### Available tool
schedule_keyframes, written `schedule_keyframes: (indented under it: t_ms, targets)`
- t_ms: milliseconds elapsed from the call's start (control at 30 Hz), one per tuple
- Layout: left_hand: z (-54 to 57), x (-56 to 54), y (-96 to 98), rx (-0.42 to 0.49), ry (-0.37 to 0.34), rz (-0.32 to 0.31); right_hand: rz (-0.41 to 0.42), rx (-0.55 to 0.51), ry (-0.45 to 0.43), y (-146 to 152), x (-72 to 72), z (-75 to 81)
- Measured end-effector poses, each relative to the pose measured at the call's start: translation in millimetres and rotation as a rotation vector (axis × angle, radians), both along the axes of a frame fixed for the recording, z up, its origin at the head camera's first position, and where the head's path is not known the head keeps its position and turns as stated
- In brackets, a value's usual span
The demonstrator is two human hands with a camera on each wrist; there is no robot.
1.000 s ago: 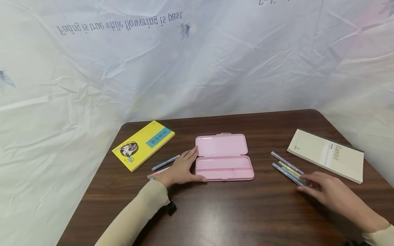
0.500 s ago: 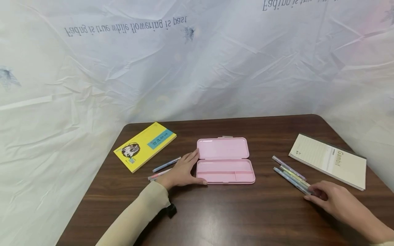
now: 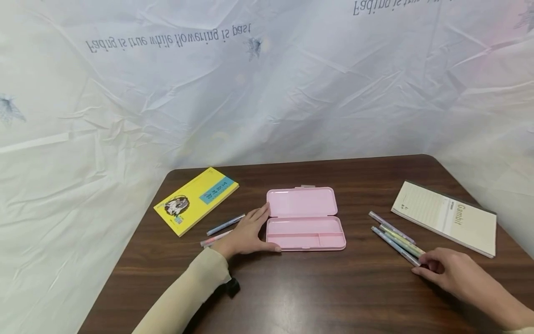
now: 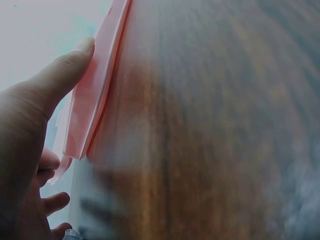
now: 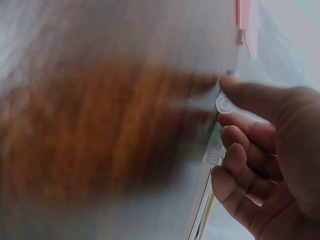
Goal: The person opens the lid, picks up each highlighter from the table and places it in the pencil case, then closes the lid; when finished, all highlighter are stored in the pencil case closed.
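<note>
A pink pencil case (image 3: pixel 306 225) lies unfolded on the table, lid back, its compartments bare. My left hand (image 3: pixel 248 234) rests at its left end with fingers extended: the thumb touches the front wall, also seen in the left wrist view, and the fingertips reach the lid's left side. At the right, my right hand (image 3: pixel 454 271) pinches the near end of a blue pen (image 3: pixel 394 245) between thumb and index finger. Beside that pen lie a yellow-green pen (image 3: pixel 402 240) and a purple pen (image 3: pixel 390 226). Clear pen ends (image 5: pixel 225 104) show by the fingertips in the right wrist view.
A yellow book (image 3: pixel 196 202) lies at the back left. Near my left wrist are a blue pen (image 3: pixel 225 224) and a pinkish pen (image 3: pixel 214 238). A cream notebook (image 3: pixel 444 219) lies at the right. White printed cloth (image 3: pixel 267 102) hangs behind the dark table (image 3: pixel 308 297).
My right hand has drawn slightly toward me and right, and the near ends of the blue and yellow-green pens shifted with it. The left hand stays at the case. The head view tilted a little.
</note>
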State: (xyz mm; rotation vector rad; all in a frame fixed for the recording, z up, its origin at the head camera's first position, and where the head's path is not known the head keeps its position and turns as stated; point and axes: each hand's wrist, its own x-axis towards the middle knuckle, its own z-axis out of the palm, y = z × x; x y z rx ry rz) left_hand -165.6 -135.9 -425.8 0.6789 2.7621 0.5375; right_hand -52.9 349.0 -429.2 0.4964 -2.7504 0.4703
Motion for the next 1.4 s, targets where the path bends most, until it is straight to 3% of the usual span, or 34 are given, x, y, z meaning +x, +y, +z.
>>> schedule_keyframes:
  t_ms: [433,767,967,1133,1233,1400]
  targets:
    - [1.4,-0.9,2.6,0.012,0.014,0.009,-0.035,0.037,-0.054,-1.2,-5.6,4.5]
    - [2.1,0.3,3.2,0.010,0.019,0.011,-0.062,-0.020,0.045,2.5,-10.4,16.1]
    - [1.0,-0.4,3.9,0.010,0.018,0.005,-0.052,-0.012,0.047,-4.5,-25.9,46.1]
    - [-0.7,-0.2,3.6,0.005,0.020,0.011,-0.019,-0.042,0.019,-29.6,-44.5,68.1]
    - [-1.1,0.0,3.0,0.006,0.021,0.012,0.019,-0.073,0.010,-50.0,-57.5,70.5]
    - [-0.5,0.8,1.6,0.004,0.017,0.014,0.088,-0.104,-0.041,-84.5,-78.4,61.4]
